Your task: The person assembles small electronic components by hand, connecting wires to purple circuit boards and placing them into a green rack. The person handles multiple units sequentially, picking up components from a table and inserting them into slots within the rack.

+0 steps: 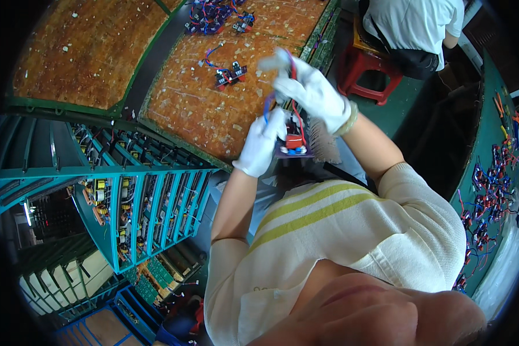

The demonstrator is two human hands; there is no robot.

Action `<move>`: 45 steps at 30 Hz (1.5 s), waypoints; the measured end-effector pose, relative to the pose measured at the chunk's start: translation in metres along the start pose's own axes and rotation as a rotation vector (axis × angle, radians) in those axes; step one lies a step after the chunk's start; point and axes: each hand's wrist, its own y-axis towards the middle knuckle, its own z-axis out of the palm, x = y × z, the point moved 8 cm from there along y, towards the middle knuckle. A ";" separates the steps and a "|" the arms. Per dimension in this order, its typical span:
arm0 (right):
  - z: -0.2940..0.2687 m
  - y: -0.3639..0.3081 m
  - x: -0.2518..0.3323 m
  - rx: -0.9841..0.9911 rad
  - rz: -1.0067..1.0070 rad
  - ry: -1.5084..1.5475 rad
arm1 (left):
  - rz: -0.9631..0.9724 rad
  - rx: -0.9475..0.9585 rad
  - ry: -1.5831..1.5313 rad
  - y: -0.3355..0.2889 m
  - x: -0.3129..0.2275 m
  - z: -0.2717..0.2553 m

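My left hand [259,144], in a white glove, is closed on a small dark circuit board [283,152] over the near edge of the worktable. The board carries a red block-shaped part [294,141], with white and blue bits beside it. Red and blue wires rise from it; the blue wire [267,106] loops between my hands. Slightly above and to the right, my right hand [314,93], also gloved, is closed around the red wire [294,70]. Its fingertips are smeared by motion. Another wired board [230,75] lies on the table beyond my left hand.
The worn wooden worktable [184,106] bears a pile of wired boards [210,17] at its far end. A teal rack [118,210] full of circuit boards stands at left. More boards [493,184] lie on a green bench at right. A person sits on a red stool [366,72].
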 end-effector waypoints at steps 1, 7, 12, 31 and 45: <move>-0.001 0.010 -0.029 0.079 0.097 0.089 | -0.165 0.240 -0.480 0.004 0.011 0.020; -0.045 0.002 -0.049 -0.136 0.076 -0.382 | -0.384 0.302 -1.329 0.002 -0.005 0.021; -0.027 -0.031 -0.058 -0.056 0.294 -0.098 | -0.137 0.454 -1.409 -0.002 -0.030 0.021; -0.006 -0.035 0.013 -0.265 -0.315 -0.872 | 0.502 -0.659 0.221 -0.068 -0.067 -0.016; -0.020 -0.034 -0.017 -0.204 -0.220 -0.661 | 0.352 -0.463 -0.021 -0.031 -0.043 -0.020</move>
